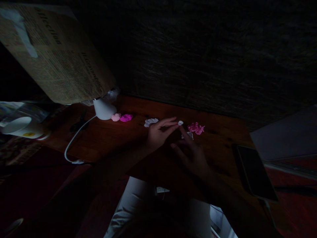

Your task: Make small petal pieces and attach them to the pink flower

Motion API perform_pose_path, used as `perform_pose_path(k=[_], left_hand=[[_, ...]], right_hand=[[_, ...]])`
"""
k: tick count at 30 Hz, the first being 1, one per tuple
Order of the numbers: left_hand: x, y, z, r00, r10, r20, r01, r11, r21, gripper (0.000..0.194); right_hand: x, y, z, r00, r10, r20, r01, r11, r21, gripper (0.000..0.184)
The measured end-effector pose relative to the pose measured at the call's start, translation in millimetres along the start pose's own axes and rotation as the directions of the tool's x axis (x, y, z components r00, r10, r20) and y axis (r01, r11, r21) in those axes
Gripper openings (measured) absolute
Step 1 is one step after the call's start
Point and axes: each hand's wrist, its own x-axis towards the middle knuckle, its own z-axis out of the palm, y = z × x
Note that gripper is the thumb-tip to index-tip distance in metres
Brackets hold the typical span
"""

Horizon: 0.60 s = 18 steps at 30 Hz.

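Over the wooden table, my left hand pinches a small white lump, soft like clay, at its fingertips. My right hand has its fingers apart, and its index fingertip reaches up against or just below that lump. Behind the right fingers lies a crumpled white piece, partly covered by them. A pink ruffled cluster sits just to the right of it. Left of my left hand rests another whitish crumpled piece. Farther left are a magenta lump and a pale pink lump.
A white lamp base with a cable and newsprint-patterned shade stands at the left. Beyond it is a paper cup. A phone with a cable lies at the right table edge. A dark wall rises behind.
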Motion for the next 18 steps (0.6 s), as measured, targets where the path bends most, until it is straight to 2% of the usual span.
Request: perform_pose_path(k=[4, 8, 13, 15, 18], left_hand=[[0.1, 0.4, -0.2, 0.999, 0.034, 0.008, -0.034, 0.999, 0.004, 0.025], [1.0, -2.0, 1.1, 1.000, 0.012, 0.012, -0.012, 0.999, -0.048, 0.028], [1.8, -3.8, 2.2, 1.000, -0.016, -0.002, 0.016, 0.994, -0.105, 0.035], [1.8, -2.6, 2.0, 1.000, -0.011, 0.008, 0.012, 0.997, -0.071, 0.035], [1.2, -0.3, 1.5, 0.999, 0.037, 0.019, -0.037, 0.999, -0.005, 0.031]], right_hand=[[1.2, -0.1, 0.2, 1.000, 0.019, 0.010, -0.020, 0.999, 0.027, 0.071], [1.3, 0.7, 1.5, 0.999, 0.044, -0.011, -0.044, 0.999, 0.031, 0.068], [1.9, 6.0, 1.3, 0.980, 0.119, -0.162, -0.113, 0.993, 0.047, 0.044], [3.3, 8.3, 0.1, 0.964, 0.144, -0.224, -0.126, 0.988, 0.091, 0.032], [5.8, 9.5, -2.2, 0.957, 0.142, -0.254, -0.108, 0.984, 0.145, 0.027]])
